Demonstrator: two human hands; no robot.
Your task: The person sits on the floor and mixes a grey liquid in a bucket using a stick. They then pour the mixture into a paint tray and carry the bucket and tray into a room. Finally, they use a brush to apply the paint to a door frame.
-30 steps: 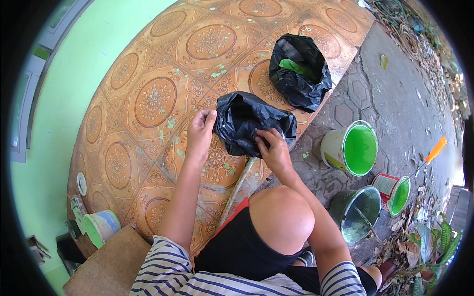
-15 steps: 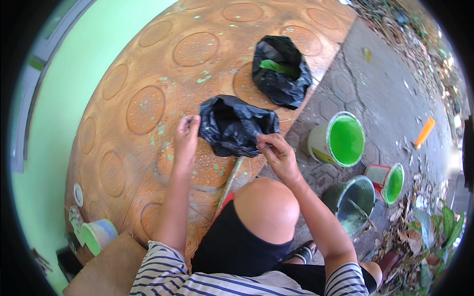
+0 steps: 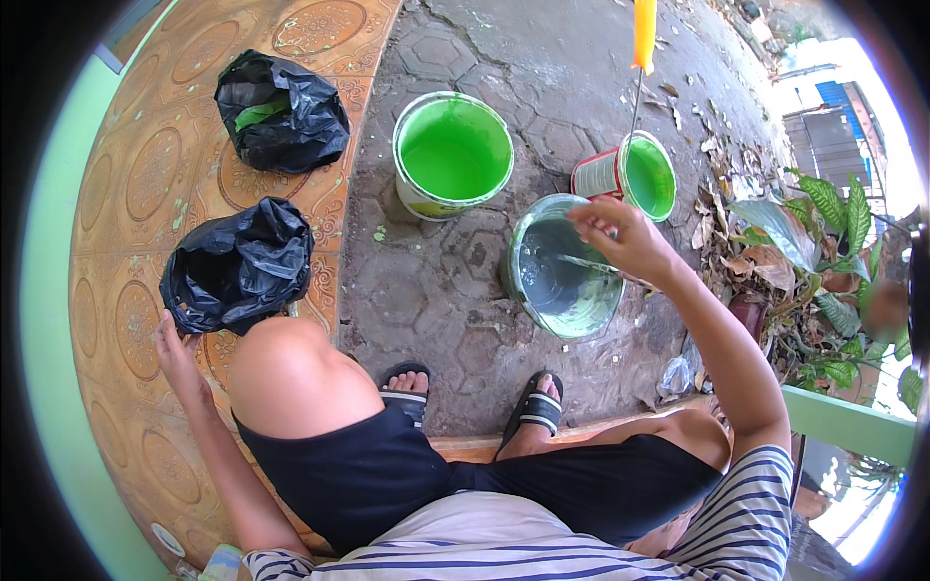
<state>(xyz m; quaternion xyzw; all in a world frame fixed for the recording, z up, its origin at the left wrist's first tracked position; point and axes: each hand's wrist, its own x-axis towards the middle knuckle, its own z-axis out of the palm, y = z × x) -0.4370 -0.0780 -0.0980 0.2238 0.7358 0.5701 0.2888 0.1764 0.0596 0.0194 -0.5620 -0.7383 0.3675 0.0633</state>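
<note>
"Where is the left hand (image 3: 179, 353)?"

"At the close left side of the near black bag (image 3: 237, 266). The fingers look like they touch it. I can't tell if they pinch. Maybe they help the bag's mouth stay up."

"And the right hand (image 3: 625, 237)?"

"Over the right rim of the grey bucket (image 3: 572, 320). Its fingers are bent and I see nothing in them. I can't tell if they are all the way closed."

"What does the near black bag sit on?"

"The tiled floor (image 3: 155, 179), close to its right edge, just beside the knee (image 3: 291, 373)."

"What's in the bucket?"

"Grey wet stuff and a stick (image 3: 591, 263). I guess the stick leans there so it's easy to grab."

"And farther out?"

"A far black bag (image 3: 286, 116), by the same floor edge, with something green inside. Past that edge, on the paving (image 3: 417, 281), are a white pail (image 3: 412, 198) and a red tin (image 3: 596, 177), both with green inside. An orange handle (image 3: 644, 39) sticks up by the tin, maybe to keep it clean."
</note>
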